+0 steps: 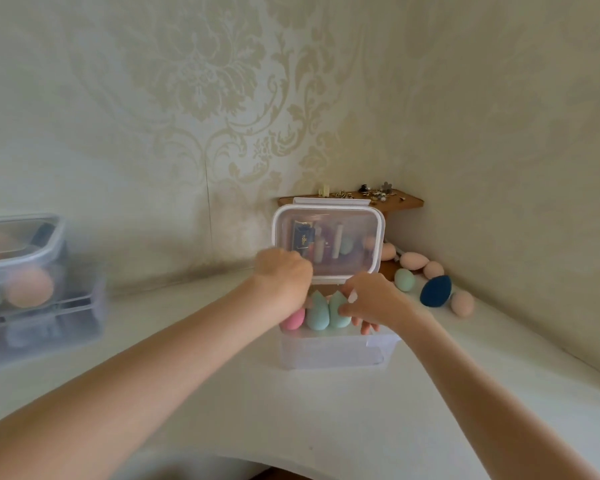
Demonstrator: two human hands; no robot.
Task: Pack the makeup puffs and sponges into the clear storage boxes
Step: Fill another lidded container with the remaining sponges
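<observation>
While the box (333,351) stands open, lid (328,242) tipped up behind, it holds a pink sponge (293,320) and two teal ones (317,315). Left boxes (32,292) look packed. Loose sponges (435,291) near the right wall remain, so roughly midway. Right hand (368,301) pinches the right teal sponge, fingers curled. Left hand (284,271) is curled at the lid's edge; grip unclear.
</observation>
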